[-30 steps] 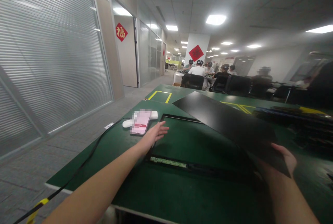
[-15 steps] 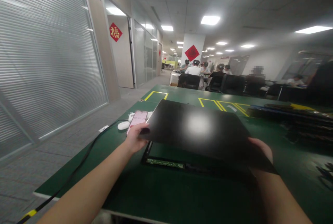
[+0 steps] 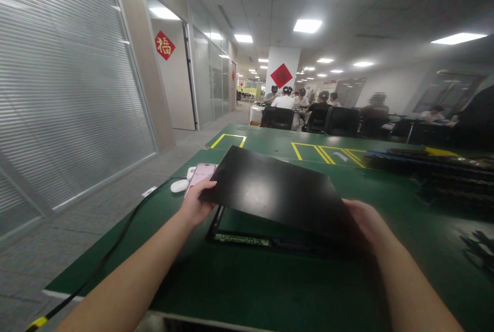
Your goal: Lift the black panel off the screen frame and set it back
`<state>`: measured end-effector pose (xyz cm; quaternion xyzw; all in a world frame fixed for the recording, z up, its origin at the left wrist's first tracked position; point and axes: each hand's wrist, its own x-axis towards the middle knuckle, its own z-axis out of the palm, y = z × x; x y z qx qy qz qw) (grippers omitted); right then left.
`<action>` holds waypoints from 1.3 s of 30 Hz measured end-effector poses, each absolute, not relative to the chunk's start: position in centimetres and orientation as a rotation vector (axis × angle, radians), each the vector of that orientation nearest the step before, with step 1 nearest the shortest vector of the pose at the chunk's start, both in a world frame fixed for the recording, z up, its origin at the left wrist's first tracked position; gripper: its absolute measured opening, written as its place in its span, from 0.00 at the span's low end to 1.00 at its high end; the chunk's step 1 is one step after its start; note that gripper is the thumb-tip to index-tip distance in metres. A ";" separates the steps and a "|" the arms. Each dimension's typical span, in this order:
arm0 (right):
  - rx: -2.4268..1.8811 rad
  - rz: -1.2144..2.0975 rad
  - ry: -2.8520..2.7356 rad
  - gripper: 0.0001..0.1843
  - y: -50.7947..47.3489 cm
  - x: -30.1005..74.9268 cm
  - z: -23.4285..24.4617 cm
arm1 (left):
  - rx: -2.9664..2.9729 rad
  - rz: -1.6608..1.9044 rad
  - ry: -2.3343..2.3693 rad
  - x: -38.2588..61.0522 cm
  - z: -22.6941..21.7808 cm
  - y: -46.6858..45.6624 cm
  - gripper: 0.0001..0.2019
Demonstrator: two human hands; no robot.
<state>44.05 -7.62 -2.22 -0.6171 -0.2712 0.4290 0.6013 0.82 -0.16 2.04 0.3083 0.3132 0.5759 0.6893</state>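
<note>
A flat black glossy panel, like a display panel, is held tilted above the green table. My left hand grips its left edge, thumb on top. My right hand is closed on the right edge, its fingers partly hidden beneath. Under the panel lies a thin black frame with a green circuit board strip along its near side. The panel covers much of the frame.
A phone and white rounded items lie left of the panel. A stack of dark panels and dark cables are at right. A black cable crosses the left edge. People sit farther back.
The panel's right end and my right hand have moved left and turned, so more of that hand shows. My left hand keeps its grip. The whole view has shifted slightly.
</note>
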 end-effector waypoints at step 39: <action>-1.890 0.454 -0.703 0.06 -7.6 45.9 -3.2 | 0.865 1.084 0.696 2.6 -1.1 0.0 0.20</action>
